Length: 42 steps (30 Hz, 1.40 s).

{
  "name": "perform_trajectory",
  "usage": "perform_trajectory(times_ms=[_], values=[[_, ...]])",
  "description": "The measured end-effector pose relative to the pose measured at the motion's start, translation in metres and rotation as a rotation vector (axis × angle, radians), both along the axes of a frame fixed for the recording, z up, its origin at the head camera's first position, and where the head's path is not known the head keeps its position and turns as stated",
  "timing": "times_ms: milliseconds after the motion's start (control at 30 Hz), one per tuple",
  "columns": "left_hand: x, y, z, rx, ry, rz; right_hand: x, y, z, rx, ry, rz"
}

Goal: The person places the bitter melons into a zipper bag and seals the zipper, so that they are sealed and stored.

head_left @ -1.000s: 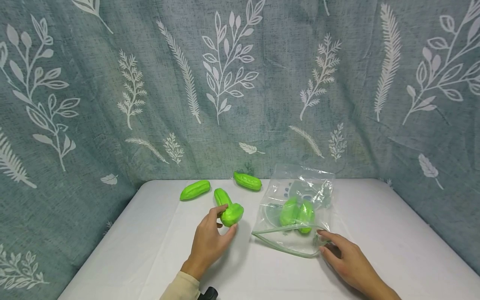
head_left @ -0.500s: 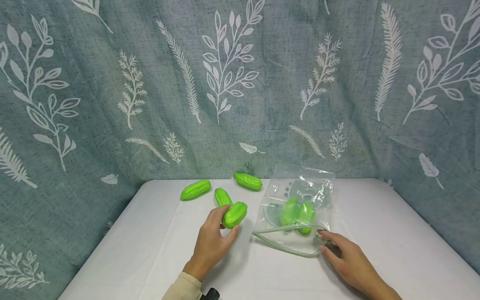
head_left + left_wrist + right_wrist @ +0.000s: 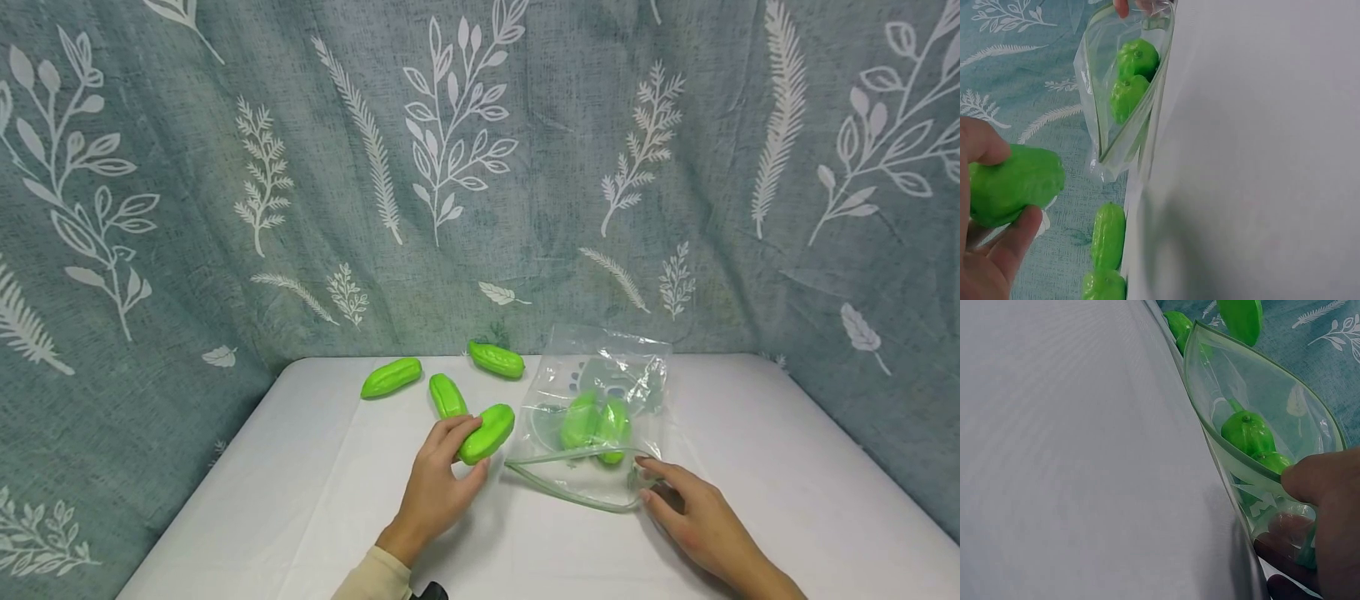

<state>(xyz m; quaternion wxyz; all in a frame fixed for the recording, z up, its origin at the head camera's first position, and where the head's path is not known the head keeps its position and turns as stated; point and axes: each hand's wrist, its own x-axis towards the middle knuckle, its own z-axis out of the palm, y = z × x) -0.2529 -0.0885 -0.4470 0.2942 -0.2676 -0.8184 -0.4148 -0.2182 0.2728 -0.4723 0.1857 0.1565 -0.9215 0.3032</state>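
My left hand (image 3: 438, 492) holds a bright green, lumpy cucumber (image 3: 487, 435) between thumb and fingers, raised above the table just left of the bag's mouth. In the left wrist view, the thumb and fingertips press on opposite sides of this cucumber (image 3: 1019, 184). A clear zip bag (image 3: 570, 498) with a pale green seal lies on the right, its mouth spread toward me. Inside it, two more cucumbers (image 3: 613, 427) lie side by side. My right hand (image 3: 693, 517) pinches the bag's right mouth corner; in the right wrist view, the thumb (image 3: 1310, 478) sits over the seal.
Three loose cucumbers rest toward the back of the white table (image 3: 315, 483): one at left (image 3: 392, 378), one in the middle (image 3: 447, 396) behind my left hand, one near the bag (image 3: 497, 360). A leaf-patterned curtain (image 3: 480, 208) hangs behind the table.
My left hand has moved right with the cucumber, away from the middle loose one and closer to the bag's mouth. The right hand and bag have stayed in place.
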Motion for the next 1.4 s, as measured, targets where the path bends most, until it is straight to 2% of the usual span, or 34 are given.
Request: perform_trajectory(times_ms=[233,467,600,900,1200,1400], values=[[0.002,0.005,-0.001,-0.012,0.010,-0.046,-0.001,0.001,0.000,0.007,0.001,-0.004],[0.004,0.009,-0.001,-0.002,0.010,-0.054,0.000,0.000,0.000,0.001,-0.012,-0.005],[0.006,0.010,0.000,-0.003,0.008,-0.080,0.000,0.000,0.001,0.000,-0.010,-0.005],[0.008,0.012,-0.001,-0.007,-0.018,-0.135,-0.001,-0.002,0.001,-0.001,-0.016,-0.008],[0.013,0.022,-0.002,0.008,-0.059,-0.177,0.000,-0.001,0.001,-0.002,-0.008,-0.012],[0.015,0.025,-0.003,-0.006,-0.031,-0.178,0.000,-0.001,0.000,-0.003,-0.004,-0.004]])
